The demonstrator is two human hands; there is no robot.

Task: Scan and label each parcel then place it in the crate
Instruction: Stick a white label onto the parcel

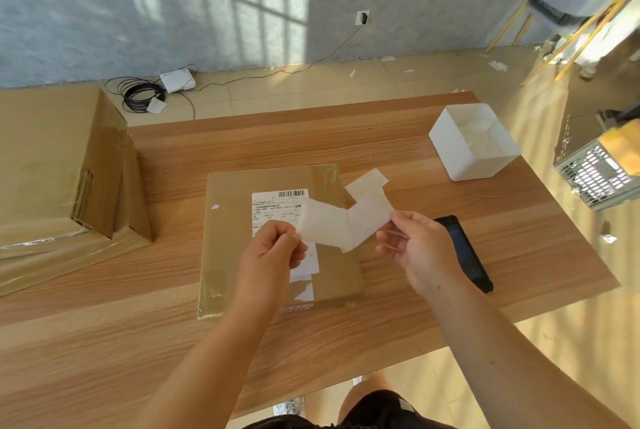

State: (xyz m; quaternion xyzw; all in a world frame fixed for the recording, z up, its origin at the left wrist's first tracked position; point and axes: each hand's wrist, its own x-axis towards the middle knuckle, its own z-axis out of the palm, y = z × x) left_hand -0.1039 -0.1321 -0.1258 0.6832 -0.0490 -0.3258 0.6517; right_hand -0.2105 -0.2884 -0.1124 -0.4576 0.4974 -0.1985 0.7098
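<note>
Hovering just above the cardboard parcel (228,220), a strip of white labels (341,222) runs left to right between 2 hands, its far end trailing past the parcel's right edge. The left hand (273,248) pinches the strip's left end, fingers (289,238) curled tight on it. The right hand (415,248) pinches the right end, its other fingers loosely spread. The parcel lies flat on the worktop (173,342), directly below both hands, so a label likely goes straight down. A black handheld scanner (464,248) rests just right of the parcel.
</note>
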